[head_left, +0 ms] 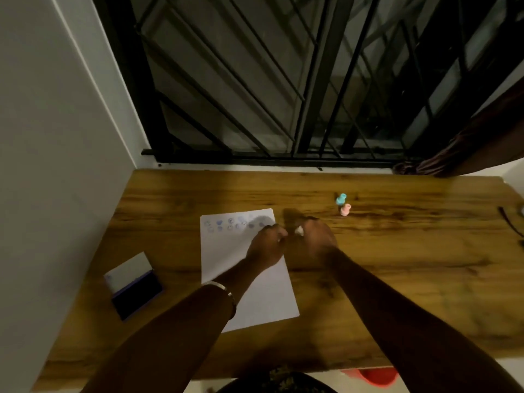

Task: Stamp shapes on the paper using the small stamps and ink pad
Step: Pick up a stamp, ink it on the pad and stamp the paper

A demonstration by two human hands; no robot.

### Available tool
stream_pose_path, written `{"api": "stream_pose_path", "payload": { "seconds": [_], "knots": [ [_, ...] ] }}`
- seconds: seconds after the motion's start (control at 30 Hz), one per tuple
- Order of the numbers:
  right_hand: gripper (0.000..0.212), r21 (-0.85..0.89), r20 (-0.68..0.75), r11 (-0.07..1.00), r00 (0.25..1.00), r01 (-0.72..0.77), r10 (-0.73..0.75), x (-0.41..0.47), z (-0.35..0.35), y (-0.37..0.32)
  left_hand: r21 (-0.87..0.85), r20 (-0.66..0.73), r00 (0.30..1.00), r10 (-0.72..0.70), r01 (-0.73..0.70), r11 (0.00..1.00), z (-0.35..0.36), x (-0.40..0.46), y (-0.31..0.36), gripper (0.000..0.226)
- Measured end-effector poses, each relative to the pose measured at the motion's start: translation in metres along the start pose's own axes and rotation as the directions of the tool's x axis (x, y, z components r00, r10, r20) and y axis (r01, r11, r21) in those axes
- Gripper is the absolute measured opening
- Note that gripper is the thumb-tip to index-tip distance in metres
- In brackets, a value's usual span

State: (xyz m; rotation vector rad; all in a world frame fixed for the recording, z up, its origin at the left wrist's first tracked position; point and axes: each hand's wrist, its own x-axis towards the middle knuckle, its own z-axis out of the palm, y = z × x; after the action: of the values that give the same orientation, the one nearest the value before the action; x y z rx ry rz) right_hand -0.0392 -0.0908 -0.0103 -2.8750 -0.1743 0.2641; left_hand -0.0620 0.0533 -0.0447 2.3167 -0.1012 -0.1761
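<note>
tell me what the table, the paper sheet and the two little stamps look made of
Table: wood or wood-look laminate, grain streaks, slight sheen. Paper sheet: thin matte white paper, lying flat. Blue stamp and pink stamp: probably moulded plastic, uniform pastel colour; too small to be certain.

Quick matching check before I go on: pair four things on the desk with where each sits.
1. open dark ink pad
2. white paper sheet
3. small blue stamp
4. small pink stamp

a. under the left hand
b. farthest from the person
c. far left, near the wall
d. just in front of the blue stamp

Pairs: 1-c, 2-a, 3-b, 4-d
</note>
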Motion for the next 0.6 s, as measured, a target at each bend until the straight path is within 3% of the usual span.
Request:
{"api": "stream_pose_path", "payload": {
  "seconds": [0.1,0.3,0.6],
  "knots": [
    [0.031,-0.001,0.003,0.999,0.999,-0.038,0.038,0.003,-0.01,0.029,0.108,0.11,0.993,0.036,-0.048,0.993,0.013,0.013,0.015,0.034],
    [0.025,0.028,-0.018,0.996,0.996,-0.084,0.084,0.01,-0.02,0.085,0.305,0.302,0.951,0.07,-0.166,0.938,0.043,0.046,0.049,0.051],
    [0.028,-0.008,-0.011,0.995,0.995,-0.101,0.101,0.031,-0.024,0.148,0.407,0.259,0.965,0.049,-0.155,0.9,0.083,0.083,0.083,0.06]
  ]
}}
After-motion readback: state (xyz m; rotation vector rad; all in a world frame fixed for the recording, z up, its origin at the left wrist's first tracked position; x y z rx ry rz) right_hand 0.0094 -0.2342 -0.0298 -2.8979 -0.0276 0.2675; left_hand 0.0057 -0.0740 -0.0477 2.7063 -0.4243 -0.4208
